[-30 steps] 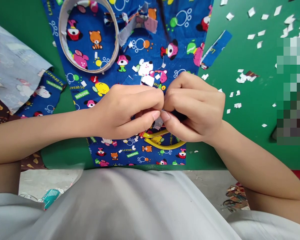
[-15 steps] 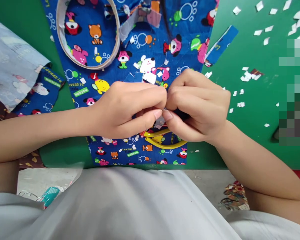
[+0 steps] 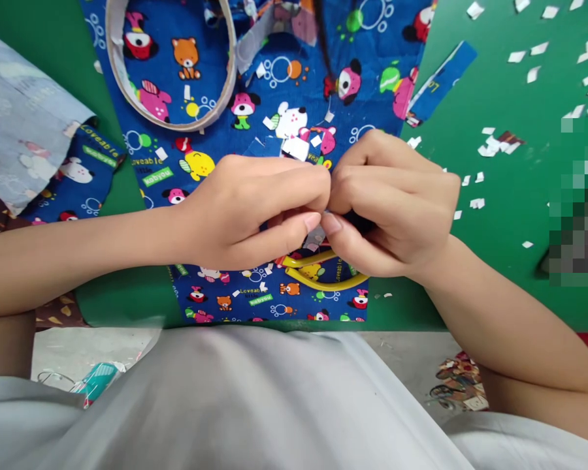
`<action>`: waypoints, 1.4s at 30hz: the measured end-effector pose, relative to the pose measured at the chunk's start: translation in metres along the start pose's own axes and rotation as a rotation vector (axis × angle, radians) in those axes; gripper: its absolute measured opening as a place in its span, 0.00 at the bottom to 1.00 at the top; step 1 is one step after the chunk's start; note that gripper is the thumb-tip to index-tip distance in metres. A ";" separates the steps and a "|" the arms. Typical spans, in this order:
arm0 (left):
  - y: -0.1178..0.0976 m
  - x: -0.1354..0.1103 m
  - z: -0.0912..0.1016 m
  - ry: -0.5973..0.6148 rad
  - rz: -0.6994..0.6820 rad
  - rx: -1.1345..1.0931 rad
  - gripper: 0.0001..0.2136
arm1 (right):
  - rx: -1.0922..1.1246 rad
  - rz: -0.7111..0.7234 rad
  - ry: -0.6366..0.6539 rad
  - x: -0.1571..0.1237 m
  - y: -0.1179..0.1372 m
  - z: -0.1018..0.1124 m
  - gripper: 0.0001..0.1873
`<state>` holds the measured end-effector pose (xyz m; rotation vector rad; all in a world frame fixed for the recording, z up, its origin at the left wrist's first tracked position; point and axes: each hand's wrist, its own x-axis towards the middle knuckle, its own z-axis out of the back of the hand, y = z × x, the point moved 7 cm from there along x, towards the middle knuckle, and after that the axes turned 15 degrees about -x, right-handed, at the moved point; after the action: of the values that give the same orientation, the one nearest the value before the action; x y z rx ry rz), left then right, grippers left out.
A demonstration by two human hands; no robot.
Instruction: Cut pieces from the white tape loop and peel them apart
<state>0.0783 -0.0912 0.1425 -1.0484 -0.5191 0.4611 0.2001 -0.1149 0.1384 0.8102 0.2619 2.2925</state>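
My left hand (image 3: 269,212) and my right hand (image 3: 392,209) meet at the fingertips over a blue cartoon-print cloth (image 3: 255,310). Both are closed in a pinch, thumbs against curled forefingers. Between them hangs a small piece of fabric (image 3: 315,239), its pale greyish side showing under the thumbs; the rest is hidden by my fingers. Just below lies a tool with two curved yellow handles (image 3: 323,283), its working end partly covered by my left hand.
A large pale ring (image 3: 112,72) rests on the cloth at upper left, beside a translucent strip (image 3: 255,46). Folded fabric (image 3: 24,124) lies at left. A blue fabric strip (image 3: 443,81) and several white scraps (image 3: 490,147) are on the green table (image 3: 509,287).
My hands keep the same pinch and have barely shifted. The view has moved slightly, so the cloth and scraps sit a little differently in the picture.
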 end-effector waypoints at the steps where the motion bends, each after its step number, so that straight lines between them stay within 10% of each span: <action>1: 0.000 0.000 0.000 0.004 0.003 0.005 0.11 | -0.004 -0.002 -0.002 0.000 0.000 0.000 0.05; 42: -0.007 0.001 0.002 -0.017 -0.154 0.099 0.09 | -0.051 0.062 0.009 -0.003 -0.003 0.001 0.05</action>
<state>0.0786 -0.0927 0.1493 -0.9036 -0.5814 0.3562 0.2038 -0.1141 0.1365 0.7918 0.1837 2.3510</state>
